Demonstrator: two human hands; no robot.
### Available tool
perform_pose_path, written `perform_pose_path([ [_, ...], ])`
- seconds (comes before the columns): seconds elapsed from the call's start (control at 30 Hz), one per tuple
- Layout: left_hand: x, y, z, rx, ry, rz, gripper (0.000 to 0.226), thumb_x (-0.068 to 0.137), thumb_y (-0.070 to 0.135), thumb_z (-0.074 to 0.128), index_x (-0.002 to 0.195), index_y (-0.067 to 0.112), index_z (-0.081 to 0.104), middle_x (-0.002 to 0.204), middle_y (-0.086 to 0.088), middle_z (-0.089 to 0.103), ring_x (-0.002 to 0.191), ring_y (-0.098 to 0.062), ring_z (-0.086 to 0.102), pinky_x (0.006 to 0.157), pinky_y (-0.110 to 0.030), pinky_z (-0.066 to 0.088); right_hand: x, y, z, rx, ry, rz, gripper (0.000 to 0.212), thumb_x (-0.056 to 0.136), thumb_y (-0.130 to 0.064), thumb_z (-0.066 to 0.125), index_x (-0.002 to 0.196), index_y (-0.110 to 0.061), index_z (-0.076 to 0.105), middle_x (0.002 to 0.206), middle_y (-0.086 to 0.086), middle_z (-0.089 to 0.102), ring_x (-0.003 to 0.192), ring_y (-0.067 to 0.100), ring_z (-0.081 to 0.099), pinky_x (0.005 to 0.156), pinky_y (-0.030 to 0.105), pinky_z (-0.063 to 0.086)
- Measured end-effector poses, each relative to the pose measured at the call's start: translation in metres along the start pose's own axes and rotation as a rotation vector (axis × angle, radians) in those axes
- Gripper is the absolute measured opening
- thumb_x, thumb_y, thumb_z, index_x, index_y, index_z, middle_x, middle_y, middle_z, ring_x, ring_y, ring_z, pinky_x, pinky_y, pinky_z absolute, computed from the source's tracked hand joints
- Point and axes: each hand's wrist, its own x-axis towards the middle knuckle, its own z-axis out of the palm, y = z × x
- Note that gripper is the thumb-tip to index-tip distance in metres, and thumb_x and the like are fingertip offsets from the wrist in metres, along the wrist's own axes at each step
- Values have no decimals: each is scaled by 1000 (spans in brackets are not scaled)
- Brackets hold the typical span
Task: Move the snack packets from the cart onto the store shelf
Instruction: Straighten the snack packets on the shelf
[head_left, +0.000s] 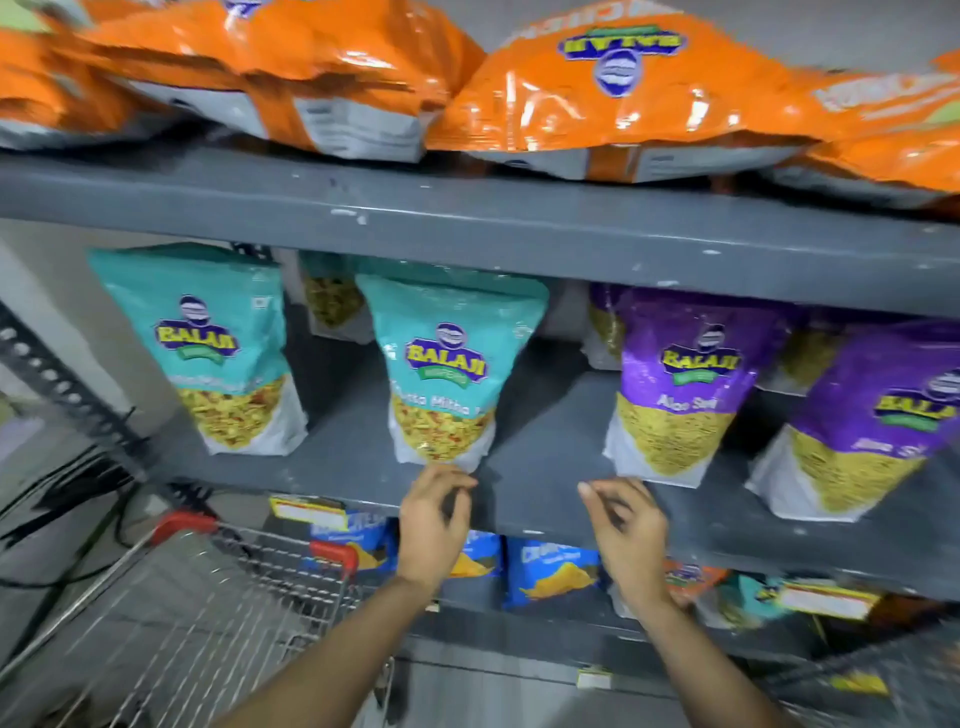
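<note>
Two teal snack packets stand upright on the grey middle shelf (550, 452), one at the left (208, 348) and one in the centre (447, 369). Two purple packets (680, 384) (862, 421) stand to the right. My left hand (434, 525) hovers just below the centre teal packet's bottom edge, fingers loosely curled, holding nothing. My right hand (626, 530) is at the shelf's front edge, below the nearer purple packet, fingers apart and empty. The wire cart (197, 613) with red corners sits at lower left; I see no packets in its visible part.
Orange packets (613, 88) lie flat on the top shelf (467, 223). Blue packets (550, 571) and others fill the shelf below. More teal and purple packets stand behind the front row. A perforated upright (47, 374) and cables are at the left.
</note>
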Motion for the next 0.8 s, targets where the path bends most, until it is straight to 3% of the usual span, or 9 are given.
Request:
perform_pose_path([
  [0.07,-3,17,34,-29,-145,21,20,82,0,59,93,6,74,95,-2,69,91,-5,63,85,-15,48,-6,12,-47,-93,154,-30,28,82,-51,66,72,-24,66,72,-5,64,65,3,60,65,32,50],
  [0.17,3,43,90,-42,-272,-62,40,83,20,71,119,5,66,115,-11,67,110,-25,64,99,-18,43,5,24,-115,-114,399,-51,26,74,-20,82,80,-24,57,76,-13,62,73,2,57,73,13,44],
  [0.2,8,54,108,-53,-318,-127,61,79,28,77,132,5,57,127,-13,61,120,-27,58,106,-24,40,14,29,-137,-125,446,-22,36,69,-22,84,92,-16,58,86,-9,61,83,12,58,77,12,42],
  [0.27,18,73,138,-114,-380,-261,104,67,37,87,149,6,32,148,-10,45,138,-23,42,115,-30,32,37,44,-176,-258,470,58,83,58,-30,89,124,-1,48,118,17,54,112,31,52,96,27,40],
  [0.3,23,82,151,-147,-396,-301,118,61,38,90,152,7,24,153,-7,39,142,-21,38,116,-30,30,49,51,-192,-312,446,92,104,54,-29,93,138,0,38,134,20,47,126,31,45,106,33,35],
  [0.37,33,91,174,-192,-406,-311,130,49,44,94,153,15,21,152,-2,42,139,-17,42,115,-33,35,66,55,-210,-307,341,150,133,51,-27,95,153,-4,14,156,11,29,143,14,28,116,28,23],
  [0.47,42,92,196,-199,-408,-330,113,46,38,97,141,21,37,132,6,59,122,-15,57,96,-27,45,82,57,-215,-254,209,104,143,49,-18,96,156,-17,1,158,-10,22,138,-10,29,112,13,25],
  [0.57,44,92,202,-168,-364,-345,92,49,37,96,126,20,48,123,0,65,112,-22,62,88,-32,49,87,66,-222,-292,258,124,143,49,-28,96,156,-26,1,162,-3,27,143,14,37,113,34,34],
  [0.8,32,87,187,-157,-320,-309,81,53,37,94,119,22,50,119,2,67,106,-20,63,88,-36,52,90,66,-230,-317,297,96,136,51,-30,94,155,-33,6,160,-2,31,140,24,42,109,41,39],
])
